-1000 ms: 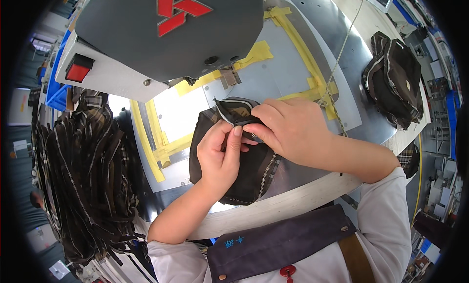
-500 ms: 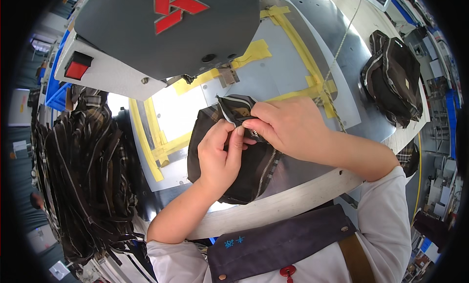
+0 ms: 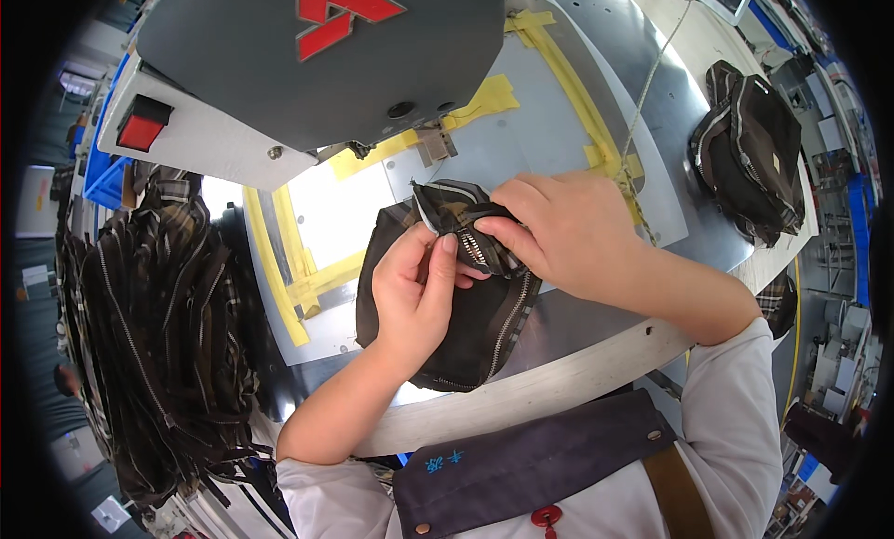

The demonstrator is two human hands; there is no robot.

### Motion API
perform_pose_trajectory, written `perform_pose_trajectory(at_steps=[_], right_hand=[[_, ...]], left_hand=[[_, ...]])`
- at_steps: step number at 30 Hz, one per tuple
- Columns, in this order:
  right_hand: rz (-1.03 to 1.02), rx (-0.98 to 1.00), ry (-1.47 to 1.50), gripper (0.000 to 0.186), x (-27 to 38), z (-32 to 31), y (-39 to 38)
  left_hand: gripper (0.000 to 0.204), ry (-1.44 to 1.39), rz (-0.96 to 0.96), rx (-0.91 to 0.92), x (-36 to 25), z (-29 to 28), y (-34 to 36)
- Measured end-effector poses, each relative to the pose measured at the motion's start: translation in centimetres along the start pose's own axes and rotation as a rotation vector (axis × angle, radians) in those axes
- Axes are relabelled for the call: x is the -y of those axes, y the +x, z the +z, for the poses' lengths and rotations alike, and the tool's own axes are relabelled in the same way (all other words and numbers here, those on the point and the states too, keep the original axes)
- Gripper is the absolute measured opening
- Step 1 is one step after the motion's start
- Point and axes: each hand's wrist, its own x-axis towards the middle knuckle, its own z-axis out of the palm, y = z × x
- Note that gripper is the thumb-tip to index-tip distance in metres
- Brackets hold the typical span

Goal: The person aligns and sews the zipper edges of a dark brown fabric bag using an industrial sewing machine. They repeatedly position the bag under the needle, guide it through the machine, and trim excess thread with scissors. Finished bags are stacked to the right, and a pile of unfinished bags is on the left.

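Note:
A dark brown fabric pouch [image 3: 447, 339] with plaid trim lies at the front of the machine table, below the sewing machine head. A long metal zipper runs down its right side. My left hand [image 3: 414, 288] pinches the pouch's upper edge near a pale strip, thumb against the fingers. On the other side of a short zipper [image 3: 472, 249], my right hand [image 3: 559, 232] grips a folded dark flap of the same pouch. The fingers of both hands are closed on the cloth. What lies under the flap is hidden.
The dark machine head [image 3: 326, 64] with a red switch [image 3: 143, 123] overhangs the far side. Yellow tape [image 3: 577, 92] marks the metal work plate. A heap of zippered dark pieces [image 3: 168, 353] hangs at the left; more pouches [image 3: 750, 153] sit at the right. A cord [image 3: 652, 92] hangs beside the plate.
My right hand has shifted slightly right and pulled the flap back, so more of the short zipper's teeth shows. My left hand keeps its pinch, a little lower left.

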Motion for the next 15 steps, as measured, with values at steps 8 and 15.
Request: perform_pose_trajectory(at_steps=[8, 15], right_hand=[[-0.046, 0.049, -0.03, 0.026, 0.01, -0.62, 0.07], [0.012, 0.144, 0.045, 0.026, 0.0, -0.99, 0.17]], left_hand=[[0.017, 0.044, 0.029, -0.01, 0.22, 0.0, 0.03], [0.013, 0.308, 0.155, 0.001, -0.36, 0.19, -0.02]])
